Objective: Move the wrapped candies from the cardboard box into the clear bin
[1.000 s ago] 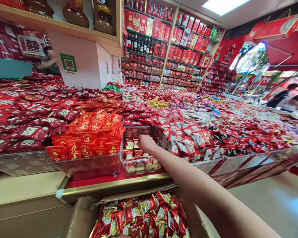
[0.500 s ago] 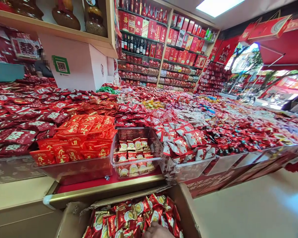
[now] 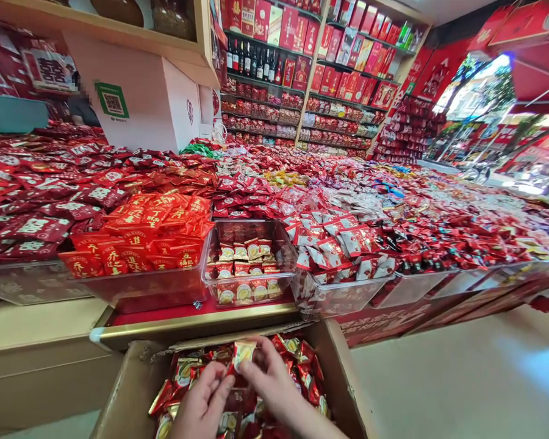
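Both hands are over an open cardboard box (image 3: 343, 372) at the bottom of the view, full of red and gold wrapped candies (image 3: 185, 372). My right hand (image 3: 272, 378) pinches one candy packet (image 3: 244, 352) with a yellow fruit picture between thumb and fingers. At the packet's lower left, my left hand (image 3: 205, 396) has its fingers closed on the red end. Just beyond the box stands a clear plastic bin (image 3: 249, 295), with similar packets lined up in rows at its front and a deeper space behind them.
A gold-edged counter ledge (image 3: 256, 311) lies between box and bins. Left of the bin are bright red packets (image 3: 137, 244); on its right, red and white ones (image 3: 343, 244). A white column with a QR sign (image 3: 113, 100) and shelves of bottles and boxes (image 3: 297, 67) stand behind.
My right hand has risen from among the candies and now holds one packet. My left hand has come into view beside it. The view has tilted down somewhat.
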Motion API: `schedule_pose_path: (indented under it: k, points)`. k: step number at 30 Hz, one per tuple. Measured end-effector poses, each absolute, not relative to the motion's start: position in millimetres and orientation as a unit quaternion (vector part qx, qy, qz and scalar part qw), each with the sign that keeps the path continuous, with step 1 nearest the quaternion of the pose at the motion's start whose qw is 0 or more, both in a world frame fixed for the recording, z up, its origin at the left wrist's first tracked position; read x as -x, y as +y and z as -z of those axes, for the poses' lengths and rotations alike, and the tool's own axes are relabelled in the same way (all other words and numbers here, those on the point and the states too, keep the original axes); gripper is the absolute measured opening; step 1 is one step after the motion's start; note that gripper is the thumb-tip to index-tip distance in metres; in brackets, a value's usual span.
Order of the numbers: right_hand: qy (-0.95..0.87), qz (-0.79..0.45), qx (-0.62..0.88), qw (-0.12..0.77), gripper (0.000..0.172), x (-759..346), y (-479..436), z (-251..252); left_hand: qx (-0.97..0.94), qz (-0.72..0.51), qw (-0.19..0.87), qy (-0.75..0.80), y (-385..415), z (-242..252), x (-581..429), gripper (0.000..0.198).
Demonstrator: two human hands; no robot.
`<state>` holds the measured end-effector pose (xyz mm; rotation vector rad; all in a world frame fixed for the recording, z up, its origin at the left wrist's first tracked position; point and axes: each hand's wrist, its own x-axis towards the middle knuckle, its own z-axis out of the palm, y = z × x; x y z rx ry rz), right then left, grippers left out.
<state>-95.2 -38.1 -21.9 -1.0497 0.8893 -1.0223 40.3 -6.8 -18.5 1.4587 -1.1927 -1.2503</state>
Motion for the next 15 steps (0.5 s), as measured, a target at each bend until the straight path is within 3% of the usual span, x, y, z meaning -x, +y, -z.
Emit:
schedule_pose_path:
  k: [2,9,15]
  points:
    - [0.401,0.480,0.393,0.675,0.032,89.3,-44.5,9.8,-0.564,0.529,0.436,-0.461,-11.6,8.3,-37.3,0.027]
    - [0.376,0.506,0.280,0.724,0.034,91.1,-52.5,-5.0,-0.523,0.593,0.458,-0.405,-17.0,-6.3,-31.6,0.033]
    - [0.414,0.517,0.348,0.664,0.032,93.2,-48.3,-3.8,-0.519,0.608,0.493,-0.343,-12.4,-8.5,-17.8,0.038]
